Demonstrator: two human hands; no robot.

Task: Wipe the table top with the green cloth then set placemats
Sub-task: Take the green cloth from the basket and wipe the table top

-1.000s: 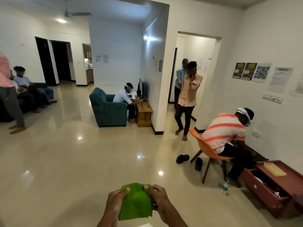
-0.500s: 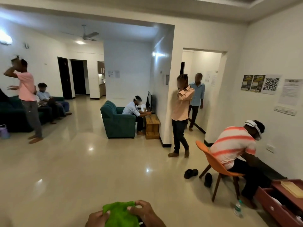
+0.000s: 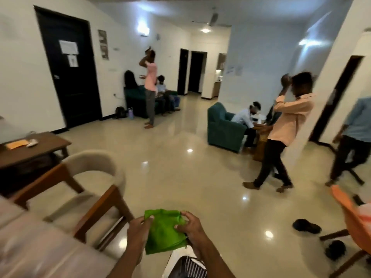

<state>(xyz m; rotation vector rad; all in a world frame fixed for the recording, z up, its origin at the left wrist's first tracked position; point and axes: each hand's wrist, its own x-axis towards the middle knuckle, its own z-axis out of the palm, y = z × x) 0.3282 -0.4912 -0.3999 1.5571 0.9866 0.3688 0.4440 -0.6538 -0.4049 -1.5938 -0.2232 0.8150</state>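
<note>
Far left, low in the head view: a pale glossy table top (image 3: 38, 245) runs along the bottom-left edge, blurred, likely the surface to wipe (a judgement; no placemats in view). Behind it a cream-upholstered wooden-legged armchair (image 3: 96, 177) stands just beside the table edge. Further back left, a dark brown wooden side table (image 3: 40, 146) carries an orange flat item and a small white object, too blurred to name.

Centre bottom: the left hand (image 3: 138, 230) pinches the left edge of a folded bright green fabric cloth (image 3: 163, 231), fingers curled on it. The cloth is held in the air in front of the body, over the floor, right of the table top and not touching it. The right hand (image 3: 189, 227) grips the cloth's right side, fingertips bent over the top fold and thumb underneath, out of sight.

Handling, as a judgement: the cloth looks light, soft and limp, thin non-woven type, stacked in several layers, so it will droop and unfold if held by one corner. It is not fragile and not slippery. Best taken flat under the palm, or bunched in one hand with the folds kept together, for wiping.

Right: people stand and walk on the shiny beige tiled floor (image 3: 180, 177), well apart from the hands; a teal armchair (image 3: 222, 131) sits mid-room.
</note>
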